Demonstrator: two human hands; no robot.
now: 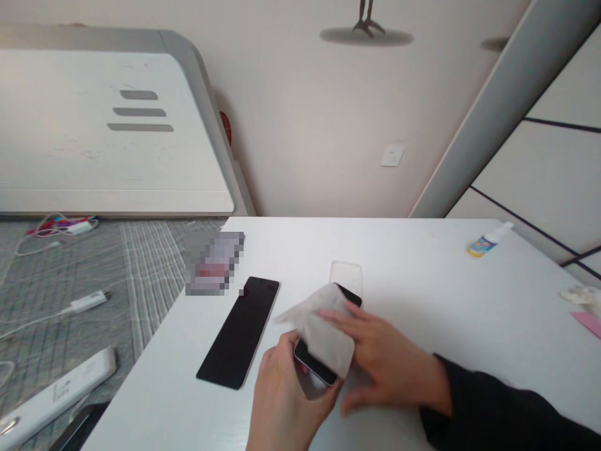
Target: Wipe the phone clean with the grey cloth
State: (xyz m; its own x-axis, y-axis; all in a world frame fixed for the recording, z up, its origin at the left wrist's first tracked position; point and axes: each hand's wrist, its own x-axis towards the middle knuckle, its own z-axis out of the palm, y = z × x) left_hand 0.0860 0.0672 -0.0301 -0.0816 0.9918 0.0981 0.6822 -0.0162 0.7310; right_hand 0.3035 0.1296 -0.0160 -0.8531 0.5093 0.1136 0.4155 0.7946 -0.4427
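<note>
My left hand (284,391) is closed round the lower end of a smartphone (314,364) with a dark screen, holding it just over the white table. A pale grey cloth (323,329) covers most of the screen. The fingers of my right hand (392,360) press the cloth against the phone, its thumb held apart below. The phone's dark top corner shows past the cloth. Just beyond it lies a clear phone case (346,270), partly hidden. To the left, a long flat black-faced slab (239,332), like a large phone, rests on the table.
A small white-capped spray bottle (486,244) lies at the back right of the white table (422,269). At the right edge are crumpled white material and a pink piece (586,322). A blurred-out item sits back left. On the bed, a power strip (61,388) and charger cables lie.
</note>
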